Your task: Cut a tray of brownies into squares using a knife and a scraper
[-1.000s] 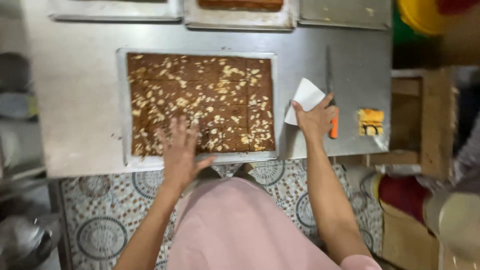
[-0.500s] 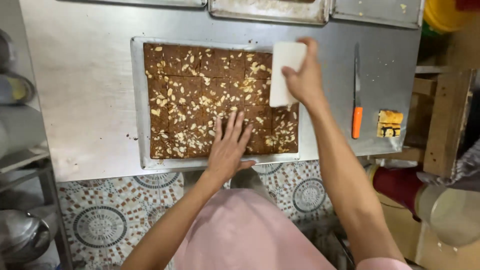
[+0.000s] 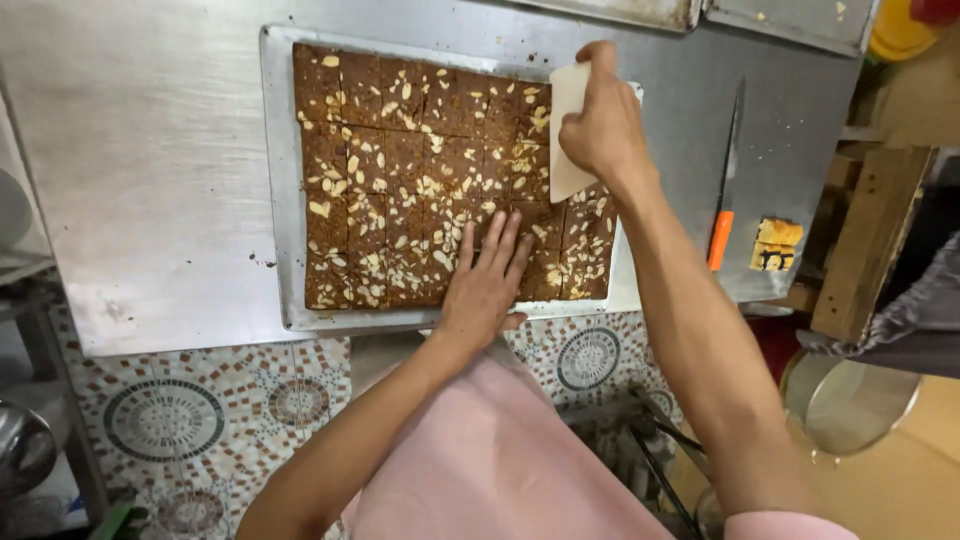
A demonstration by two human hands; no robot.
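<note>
A metal baking tray on the steel table holds a brown slab cake topped with sliced almonds and cut into squares. My left hand lies flat, fingers spread, on the cake's near right part. My right hand grips a white plastic scraper, blade down over the cake's right side near the tray's far right corner.
A knife with an orange handle lies on the steel table right of the tray, beside a small piece of cake. More metal trays sit at the far edge. Patterned tile floor lies below; a round metal lid at right.
My right hand lifted the white scraper from beside the knife and carried it left over the cake's right side. My left hand slid right along the cake's near edge.
</note>
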